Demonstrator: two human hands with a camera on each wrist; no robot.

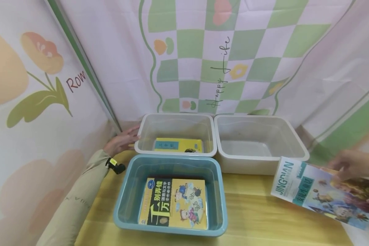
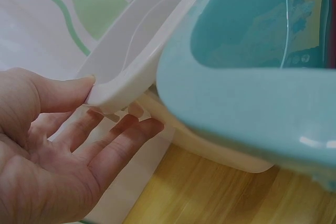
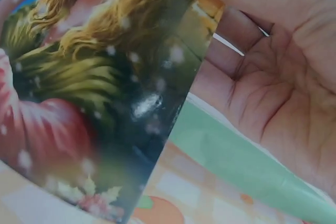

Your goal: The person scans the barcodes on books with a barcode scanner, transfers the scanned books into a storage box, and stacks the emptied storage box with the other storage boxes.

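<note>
Found right hand (image 1: pixel 355 165) grasping a glossy storybook (image 1: pixel 313 194) by its edge, thumb over the cover and fingers behind. Located the storybook at far right, tilted, cover toward the head camera, partly past the right edge of the desk (image 1: pixel 249 201). Read "JINGDIAN" on its pale end, nearest the right white bin (image 1: pixel 249 165). Noted overlap with that bin's front corner in the head view; cannot confirm contact.

Found left hand (image 1: pixel 121 141) pinching the rim of the left white bin (image 1: pixel 160 128) at its outer side, thumb above and fingers below. Noted a black device (image 1: pixel 115 166) at the left wrist, over a beige sleeve (image 1: pixel 83 191).

Recorded both white bins side by side at the back of the desk. Identified in the left one a yellow book (image 1: pixel 184 145) with a blue panel, lying flat. Recorded a blue-green tub (image 1: pixel 169 231) just in front of the left bin. Identified inside it a cartoon-cover book (image 1: pixel 184 205) with a black strip, face up. Noted behind the bins a checked cloth (image 1: pixel 215 44) in green and white, lettered "Happy Life".
</note>
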